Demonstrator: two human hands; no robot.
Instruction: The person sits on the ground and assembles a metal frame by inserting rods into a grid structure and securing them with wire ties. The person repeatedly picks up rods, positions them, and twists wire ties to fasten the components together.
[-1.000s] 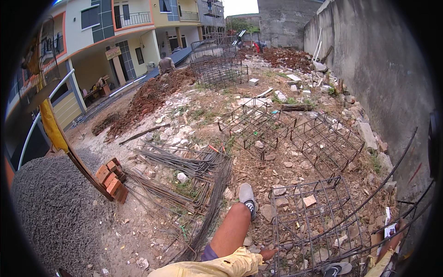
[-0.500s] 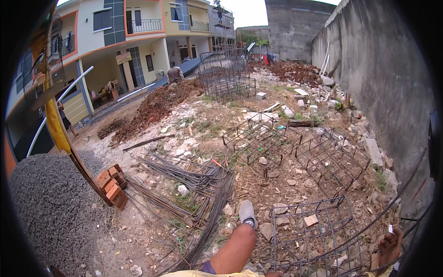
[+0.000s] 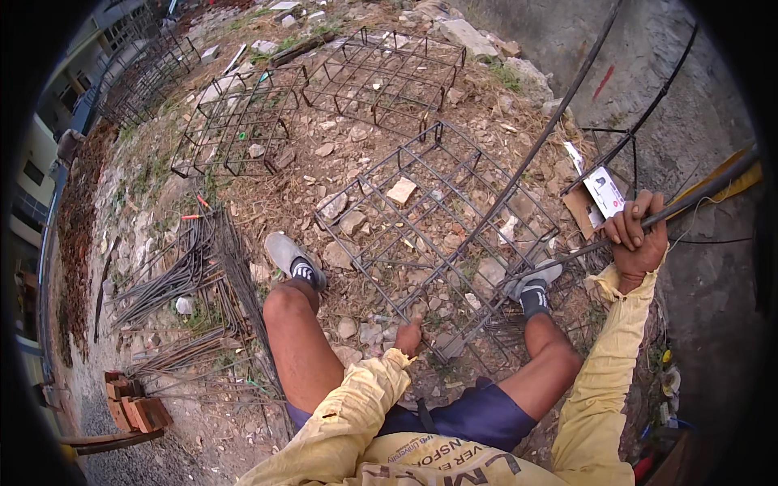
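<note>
My left hand (image 3: pixel 410 334) is closed at the near edge of a flat rebar cage (image 3: pixel 379 283), its fingers partly hidden. The cage lies on the rubble between my feet. On the right, my right hand (image 3: pixel 639 241) wraps round a dark metal bar (image 3: pixel 689 202). That bar slants from near my right foot up to the right edge. Beyond the right hand is a white printed card or box (image 3: pixel 603 191), with torn brown cardboard (image 3: pixel 579 209) beside it. A long thin rod (image 3: pixel 539 146) crosses above the cage.
Two more rebar cages (image 3: pixel 235 121) (image 3: pixel 389 77) lie farther off. Loose cut bars (image 3: pixel 182 271) are heaped at left, near stacked red bricks (image 3: pixel 136 405). A concrete wall (image 3: pixel 689 105) borders the right side. Broken stones (image 3: pixel 401 191) litter the ground.
My view has tilted down and turned right. Both hands and sleeves now show; the right hand, low at the right edge before, is on the bar. My right foot has come into view.
</note>
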